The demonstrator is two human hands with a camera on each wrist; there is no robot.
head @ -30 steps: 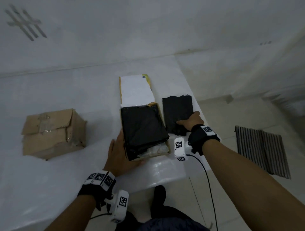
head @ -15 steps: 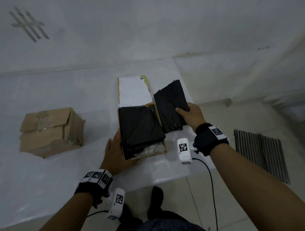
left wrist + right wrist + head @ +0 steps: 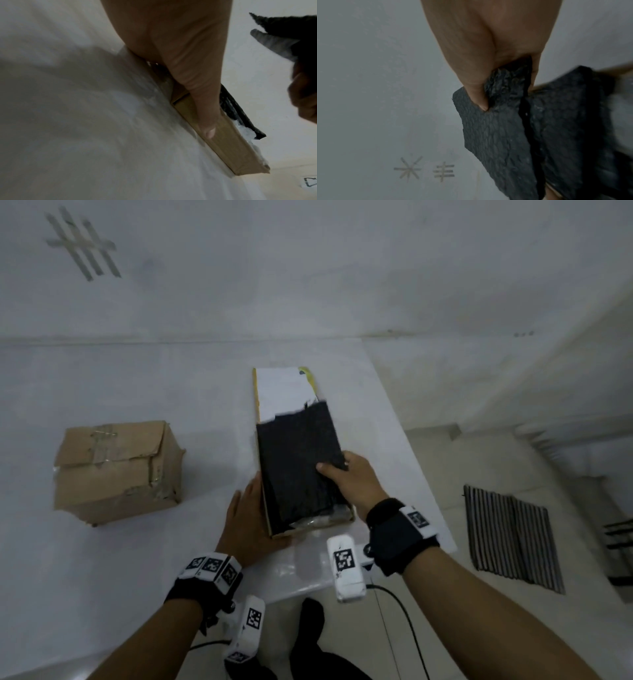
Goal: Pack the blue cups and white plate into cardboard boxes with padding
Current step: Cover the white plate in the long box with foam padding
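A flat cardboard box (image 3: 310,528) lies on the white table with its white lid (image 3: 281,392) folded open at the far end. Dark padding fills it, and clear wrap (image 3: 313,521) peeks out at the near end. My right hand (image 3: 346,477) pinches a black padding sheet (image 3: 294,460) by its right edge and holds it over the box; the right wrist view shows the thumb (image 3: 476,92) pressed on the sheet (image 3: 496,135). My left hand (image 3: 246,518) rests flat against the box's left wall (image 3: 228,147), thumb (image 3: 205,121) along it. No cups or plate are visible.
A closed, taped cardboard box (image 3: 116,470) stands on the table at the left. The table's right edge (image 3: 424,474) runs close beside the flat box, with tiled floor and a striped mat (image 3: 510,539) below. A wall rises behind the table.
My right hand lifted the black sheet from the table right of the box and carried it left over the box. The left hand stayed at the box's side.
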